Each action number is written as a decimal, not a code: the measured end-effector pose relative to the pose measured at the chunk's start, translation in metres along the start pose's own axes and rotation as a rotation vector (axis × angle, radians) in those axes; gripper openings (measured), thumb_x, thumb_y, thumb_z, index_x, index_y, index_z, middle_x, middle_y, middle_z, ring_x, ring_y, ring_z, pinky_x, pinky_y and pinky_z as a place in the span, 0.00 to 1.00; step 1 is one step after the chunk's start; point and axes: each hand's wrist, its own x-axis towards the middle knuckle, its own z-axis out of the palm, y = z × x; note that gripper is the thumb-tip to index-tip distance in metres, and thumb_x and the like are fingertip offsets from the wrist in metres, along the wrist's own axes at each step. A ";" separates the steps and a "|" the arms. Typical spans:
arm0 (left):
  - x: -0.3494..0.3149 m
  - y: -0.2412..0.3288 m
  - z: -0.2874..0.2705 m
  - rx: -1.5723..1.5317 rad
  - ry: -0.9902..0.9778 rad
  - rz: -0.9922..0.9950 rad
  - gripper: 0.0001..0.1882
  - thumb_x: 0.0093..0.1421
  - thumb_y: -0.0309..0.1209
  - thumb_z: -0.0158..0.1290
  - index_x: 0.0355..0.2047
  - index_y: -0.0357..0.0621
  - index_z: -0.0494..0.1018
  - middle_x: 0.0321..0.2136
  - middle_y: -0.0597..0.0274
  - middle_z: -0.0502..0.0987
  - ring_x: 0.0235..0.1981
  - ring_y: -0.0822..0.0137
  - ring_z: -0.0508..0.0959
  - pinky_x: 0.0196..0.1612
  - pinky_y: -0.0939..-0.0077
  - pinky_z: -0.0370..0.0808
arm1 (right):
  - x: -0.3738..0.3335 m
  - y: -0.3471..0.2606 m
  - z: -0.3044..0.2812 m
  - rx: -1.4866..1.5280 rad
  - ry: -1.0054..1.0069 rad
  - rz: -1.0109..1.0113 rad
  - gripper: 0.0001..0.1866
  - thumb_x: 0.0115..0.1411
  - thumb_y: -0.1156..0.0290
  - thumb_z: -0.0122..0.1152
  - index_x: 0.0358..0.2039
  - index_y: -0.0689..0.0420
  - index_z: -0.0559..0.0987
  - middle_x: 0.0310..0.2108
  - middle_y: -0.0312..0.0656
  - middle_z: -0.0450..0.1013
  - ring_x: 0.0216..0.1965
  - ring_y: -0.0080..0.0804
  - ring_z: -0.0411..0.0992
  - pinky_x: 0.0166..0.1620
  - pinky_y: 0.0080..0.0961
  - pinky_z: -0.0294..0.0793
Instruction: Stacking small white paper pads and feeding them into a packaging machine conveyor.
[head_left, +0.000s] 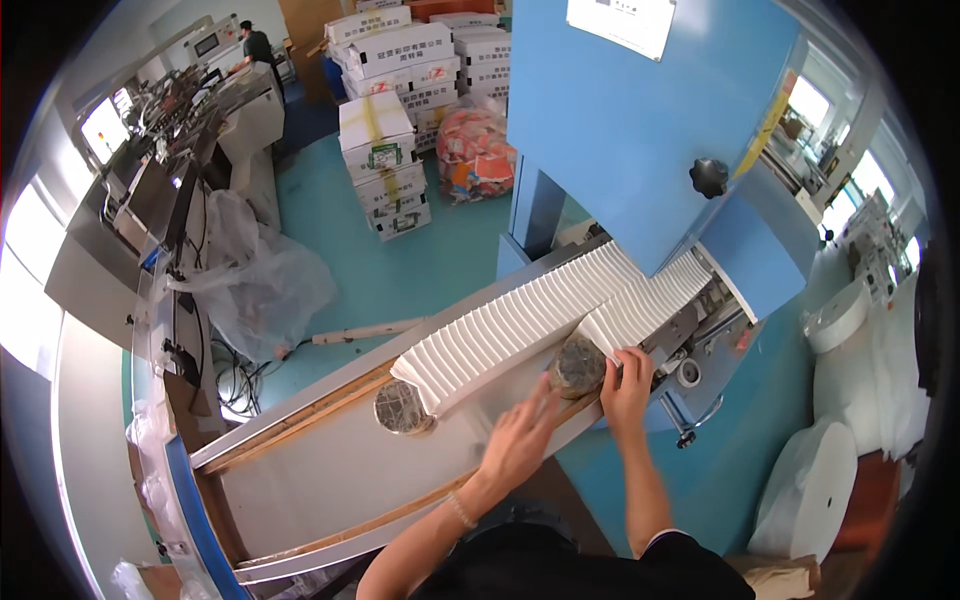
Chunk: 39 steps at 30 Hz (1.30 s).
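Observation:
Two rows of white layered paper-like pieces lie on the pale sloping chute (320, 500). The longer row (510, 325) ends at a dark round weight (402, 407) on the left. A second round weight (578, 367) stands against the near end of the shorter row (645, 305). My left hand (515, 440) reaches toward this second weight, fingers stretched out and blurred; whether it touches is unclear. At the near corner of the shorter row, my right hand (627, 388) has its thumb and fingers closed on the white pieces. The far ends of both rows pass under the blue machine.
A tall blue machine housing (640, 110) with a black knob (708, 177) rises over the chute. Metal rails (480, 290) edge the chute. Stacked white cartons (380, 150) and a bag of orange-red scraps (477, 155) stand behind. Large white rolls (810, 490) are at right.

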 end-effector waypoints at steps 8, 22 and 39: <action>0.041 0.018 0.032 -0.030 -0.021 0.066 0.25 0.58 0.37 0.56 0.55 0.43 0.68 0.54 0.55 0.69 0.40 0.52 0.77 0.39 0.58 0.73 | 0.003 0.003 -0.003 -0.008 -0.077 0.011 0.10 0.53 0.79 0.57 0.36 0.59 0.72 0.46 0.47 0.67 0.48 0.50 0.65 0.50 0.43 0.64; 0.027 0.020 0.012 -0.198 -0.090 -0.044 0.21 0.60 0.37 0.54 0.52 0.43 0.68 0.50 0.57 0.71 0.45 0.54 0.75 0.48 0.63 0.70 | 0.013 -0.039 -0.038 0.685 0.219 0.304 0.11 0.65 0.75 0.55 0.42 0.58 0.63 0.43 0.39 0.67 0.43 0.25 0.66 0.48 0.24 0.68; -0.296 -0.065 -0.244 -0.972 1.035 -0.918 0.15 0.65 0.34 0.53 0.50 0.41 0.71 0.42 0.66 0.76 0.42 0.75 0.74 0.47 0.75 0.73 | -0.087 -0.301 0.023 1.166 -1.364 0.197 0.23 0.61 0.76 0.60 0.56 0.62 0.67 0.40 0.41 0.74 0.38 0.22 0.72 0.41 0.19 0.74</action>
